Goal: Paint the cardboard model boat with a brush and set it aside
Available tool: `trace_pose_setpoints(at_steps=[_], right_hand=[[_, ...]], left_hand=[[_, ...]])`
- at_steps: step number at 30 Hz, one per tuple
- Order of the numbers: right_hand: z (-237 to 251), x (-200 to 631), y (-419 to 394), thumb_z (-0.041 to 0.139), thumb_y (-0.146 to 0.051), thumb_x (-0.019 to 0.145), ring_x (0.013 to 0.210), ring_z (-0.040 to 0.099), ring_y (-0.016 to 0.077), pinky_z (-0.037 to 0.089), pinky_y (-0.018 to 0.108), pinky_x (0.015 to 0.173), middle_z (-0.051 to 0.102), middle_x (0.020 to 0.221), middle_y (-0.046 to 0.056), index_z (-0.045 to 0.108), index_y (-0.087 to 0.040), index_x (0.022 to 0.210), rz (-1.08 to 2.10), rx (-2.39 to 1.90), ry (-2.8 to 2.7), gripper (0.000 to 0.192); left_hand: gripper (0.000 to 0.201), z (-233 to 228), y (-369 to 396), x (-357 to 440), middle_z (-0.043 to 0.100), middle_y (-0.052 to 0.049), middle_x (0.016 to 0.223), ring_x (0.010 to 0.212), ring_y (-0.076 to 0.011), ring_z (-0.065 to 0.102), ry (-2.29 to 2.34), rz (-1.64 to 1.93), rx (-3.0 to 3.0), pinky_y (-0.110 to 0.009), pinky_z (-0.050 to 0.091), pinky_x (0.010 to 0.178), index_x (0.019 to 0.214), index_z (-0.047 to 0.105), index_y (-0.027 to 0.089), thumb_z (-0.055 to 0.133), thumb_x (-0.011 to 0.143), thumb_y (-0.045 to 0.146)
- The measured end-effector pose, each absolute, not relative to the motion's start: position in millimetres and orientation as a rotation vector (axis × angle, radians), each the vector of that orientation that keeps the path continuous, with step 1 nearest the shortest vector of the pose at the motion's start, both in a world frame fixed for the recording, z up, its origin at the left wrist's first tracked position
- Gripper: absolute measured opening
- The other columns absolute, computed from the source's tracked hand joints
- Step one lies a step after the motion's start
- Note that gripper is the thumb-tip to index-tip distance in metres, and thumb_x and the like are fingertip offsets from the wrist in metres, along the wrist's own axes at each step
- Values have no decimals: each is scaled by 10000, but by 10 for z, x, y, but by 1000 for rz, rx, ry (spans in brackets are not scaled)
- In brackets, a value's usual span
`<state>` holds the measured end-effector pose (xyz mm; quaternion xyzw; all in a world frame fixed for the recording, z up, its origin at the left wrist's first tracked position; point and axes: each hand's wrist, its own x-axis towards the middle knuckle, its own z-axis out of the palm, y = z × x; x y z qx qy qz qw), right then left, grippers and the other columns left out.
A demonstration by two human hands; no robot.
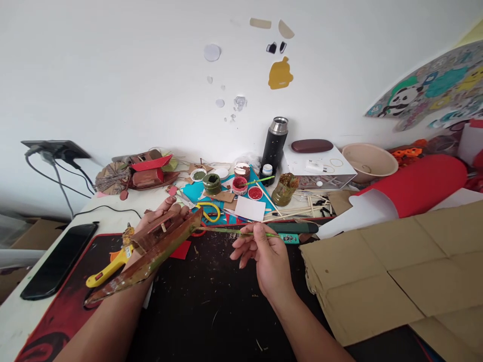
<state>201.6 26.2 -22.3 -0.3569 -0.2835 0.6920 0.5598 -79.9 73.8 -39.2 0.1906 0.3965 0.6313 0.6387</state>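
Observation:
My left hand (157, 212) holds up a small model boat (151, 259), painted glossy brown with green patches along its side. The boat is tilted, its pointed end rising toward the right; part of my hand is hidden behind it. My right hand (269, 259) is closed around a thin green paintbrush (226, 230), pinched between thumb and fingers. The brush tip meets the hull near the raised point. Beyond my hands stand open jars of green paint (212, 185) and red paint (239, 186). A second brush (262, 179) rests across the red jar.
A yellow glue gun (113, 266) and black phone (58, 261) lie left. Yellow-handled scissors (211, 212) lie ahead, near a murky jar (283, 191) and black thermos (274, 143). Another model boat (149, 177) sits back left. Cardboard sheets (392, 271) and red paper roll (418, 176) occupy the right.

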Motion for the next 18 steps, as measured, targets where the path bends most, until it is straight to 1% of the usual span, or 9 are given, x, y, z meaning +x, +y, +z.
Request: trace_pose_setpoints(at_steps=[2,5,9,15,18], right_hand=[[-231,2027,274,883,-737,922,531,792,196,556,209,419,841,736,67,786,-176,918,1605,-857,-655,569],[-218,2002,230,861,-727,949,523,793,199,548,209,413,846,740,75,785,-174,921,1659,-801,-686,558],[-205,1974,194,857,-704,961,535,803,215,537,217,410,851,744,83,776,-175,918,1729,-760,-731,536],[-237,2025,261,843,-725,964,530,788,195,547,212,419,838,748,66,778,-177,941,1595,-851,-695,552],[-236,2007,224,828,-733,975,520,787,196,544,212,415,835,739,66,774,-178,941,1636,-806,-714,558]], left_hand=[[464,-387,742,-805,592,55,674,791,-249,689,902,1435,434,-423,589,824,1026,680,283,920,629,274],[470,-386,748,-808,609,48,676,773,-246,679,895,1431,434,-412,594,780,1026,696,281,922,614,262],[429,-399,743,-805,592,45,668,790,-251,684,889,1442,446,-412,607,789,991,699,278,916,621,262],[390,-431,729,-811,596,38,691,803,-254,684,877,1453,453,-419,602,813,1008,723,295,892,657,295],[325,-434,734,-803,611,29,699,778,-246,648,858,1463,458,-421,582,805,980,720,297,871,693,319]])
